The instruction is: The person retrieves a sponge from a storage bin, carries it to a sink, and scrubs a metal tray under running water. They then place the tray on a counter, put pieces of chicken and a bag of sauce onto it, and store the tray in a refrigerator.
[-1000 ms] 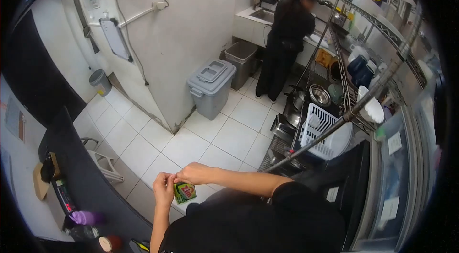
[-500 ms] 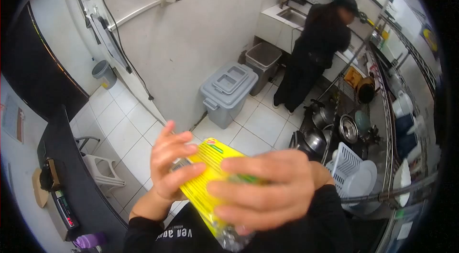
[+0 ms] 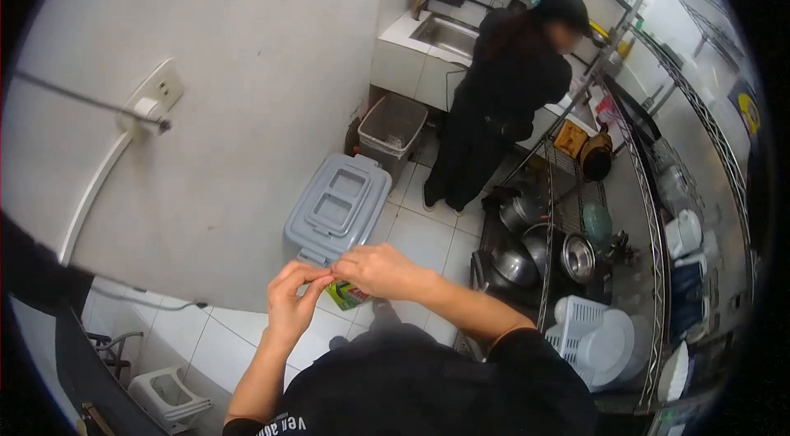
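Observation:
A green and yellow packet (image 3: 349,296) with red marking hangs beneath my hands, mostly hidden by the fingers. My right hand (image 3: 380,273) is closed over its upper part. The fingertips of my left hand (image 3: 290,298) are pinched together at the packet's upper edge, touching the right fingertips. Both hands are held out in front of my black top, near the front edge of a lidded grey bin (image 3: 337,197).
An open grey bin (image 3: 393,125) stands behind the lidded one. A person in black (image 3: 514,82) works at the counter by the sink (image 3: 448,34). A wire shelf (image 3: 650,214) with pots (image 3: 514,259) and a white dish rack (image 3: 580,325) lines the right. A white stool (image 3: 169,395) is lower left.
The packet has moved away from me toward the lidded bin and now shows mostly green. Both hands have drawn together at its upper edge. The view has swung to the right.

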`<state>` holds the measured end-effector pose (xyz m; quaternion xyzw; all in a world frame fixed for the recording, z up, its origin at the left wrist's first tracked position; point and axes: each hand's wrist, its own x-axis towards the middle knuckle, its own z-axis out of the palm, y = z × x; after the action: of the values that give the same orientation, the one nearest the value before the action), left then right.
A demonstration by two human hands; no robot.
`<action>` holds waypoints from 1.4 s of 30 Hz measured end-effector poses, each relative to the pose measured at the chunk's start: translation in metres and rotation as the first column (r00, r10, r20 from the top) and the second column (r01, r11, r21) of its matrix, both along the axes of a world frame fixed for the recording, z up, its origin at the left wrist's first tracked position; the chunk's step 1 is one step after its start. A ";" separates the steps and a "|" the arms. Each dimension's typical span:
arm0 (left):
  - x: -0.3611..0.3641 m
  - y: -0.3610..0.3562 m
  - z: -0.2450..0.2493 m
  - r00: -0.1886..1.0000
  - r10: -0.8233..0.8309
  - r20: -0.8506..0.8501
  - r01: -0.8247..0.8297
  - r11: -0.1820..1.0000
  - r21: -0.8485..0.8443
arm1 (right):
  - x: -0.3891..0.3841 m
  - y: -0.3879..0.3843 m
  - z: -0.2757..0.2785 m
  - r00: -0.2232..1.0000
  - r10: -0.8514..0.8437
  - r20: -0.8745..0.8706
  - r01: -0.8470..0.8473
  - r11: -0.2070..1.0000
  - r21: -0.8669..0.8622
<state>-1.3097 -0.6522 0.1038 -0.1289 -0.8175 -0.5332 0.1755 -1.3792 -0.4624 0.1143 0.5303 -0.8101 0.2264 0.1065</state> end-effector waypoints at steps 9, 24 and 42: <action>-0.173 0.051 0.068 0.954 0.124 -0.273 -0.065 0.974 0.217 | -0.200 0.025 0.080 0.947 0.272 -0.172 -0.318 0.873 -0.371; -0.326 0.081 0.142 0.748 -0.290 -0.597 0.229 0.957 -0.178 | -0.339 0.087 0.181 0.876 0.233 -0.423 -0.428 0.781 -0.455; -0.229 0.089 0.177 0.771 0.270 -0.577 -0.471 0.852 -0.230 | -0.312 0.015 0.141 0.633 0.556 -0.538 -0.733 0.208 -0.648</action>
<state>-1.5385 -0.5631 0.2811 -0.1326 -0.8304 -0.2713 0.4682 -1.6914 -0.4472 0.2551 0.7188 -0.2868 0.5505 0.3132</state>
